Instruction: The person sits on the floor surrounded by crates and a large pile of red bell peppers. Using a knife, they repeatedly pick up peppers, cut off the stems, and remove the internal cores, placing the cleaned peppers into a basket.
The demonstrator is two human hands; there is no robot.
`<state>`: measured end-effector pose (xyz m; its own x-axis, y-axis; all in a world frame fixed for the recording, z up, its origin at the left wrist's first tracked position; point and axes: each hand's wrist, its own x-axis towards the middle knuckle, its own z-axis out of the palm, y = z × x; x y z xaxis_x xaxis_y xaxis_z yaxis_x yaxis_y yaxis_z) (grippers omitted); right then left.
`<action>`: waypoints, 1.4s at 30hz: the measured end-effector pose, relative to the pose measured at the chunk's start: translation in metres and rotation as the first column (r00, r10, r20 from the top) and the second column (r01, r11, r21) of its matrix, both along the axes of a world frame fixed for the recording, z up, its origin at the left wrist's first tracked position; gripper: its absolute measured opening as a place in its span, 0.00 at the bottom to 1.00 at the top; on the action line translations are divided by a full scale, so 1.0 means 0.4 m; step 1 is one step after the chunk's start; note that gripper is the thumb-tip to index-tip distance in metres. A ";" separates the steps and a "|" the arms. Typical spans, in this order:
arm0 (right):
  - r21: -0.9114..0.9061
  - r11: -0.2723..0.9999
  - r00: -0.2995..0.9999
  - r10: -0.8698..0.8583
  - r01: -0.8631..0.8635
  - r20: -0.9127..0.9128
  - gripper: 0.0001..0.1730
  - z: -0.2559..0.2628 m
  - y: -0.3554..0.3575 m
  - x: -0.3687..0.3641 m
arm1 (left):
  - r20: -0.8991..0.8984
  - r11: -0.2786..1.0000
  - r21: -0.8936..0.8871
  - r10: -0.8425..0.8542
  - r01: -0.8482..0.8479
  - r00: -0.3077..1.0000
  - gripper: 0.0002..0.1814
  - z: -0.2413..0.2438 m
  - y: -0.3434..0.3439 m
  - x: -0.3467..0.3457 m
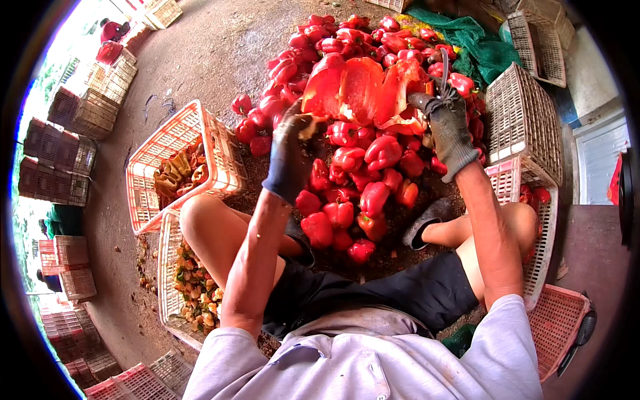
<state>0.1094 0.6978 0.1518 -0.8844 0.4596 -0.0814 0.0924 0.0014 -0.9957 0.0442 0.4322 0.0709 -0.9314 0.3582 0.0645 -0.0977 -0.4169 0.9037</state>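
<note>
Between my gloved hands an opened red bell pepper (362, 87) is spread flat, its inner side showing. My left hand (295, 145) grips its left edge, with a pale seedy piece, perhaps the core, by the fingers. At the pepper's right edge is my right hand (447, 117), closed on a knife whose curved blade (444, 65) points away from me. Beneath and beyond lies a heap of whole red bell peppers (382, 152) on the ground between my legs.
At left, a crate (200, 187) holds brownish-red pepper pieces; a nearer crate (167, 280) holds cores with stems. Crates (522, 112) and one with red peppers (545, 235) stand at right. Green netting (465, 37) lies beyond the heap. Stacked crates (102, 95) and a person (111, 31) are far left.
</note>
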 end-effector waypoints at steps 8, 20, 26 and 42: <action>0.332 0.943 0.965 0.081 0.007 -0.248 0.23 0.000 0.018 0.009 | -0.426 0.778 -0.546 0.061 -0.311 0.903 0.40 -0.016 0.053 0.004; 0.590 0.784 0.841 0.178 0.192 -0.511 0.23 0.041 0.051 0.015 | -0.214 0.948 -0.157 0.242 -0.278 0.946 0.08 -0.084 -0.050 -0.101; 0.478 0.866 0.899 0.084 0.148 -0.430 0.23 0.062 0.177 0.064 | 0.316 0.938 0.294 0.085 -0.183 0.945 0.07 0.025 -0.013 -0.052; 0.638 0.564 0.813 -0.554 0.524 -0.179 0.27 0.158 0.770 0.695 | 0.066 0.729 0.571 0.419 -0.379 0.905 0.13 0.250 -0.373 0.061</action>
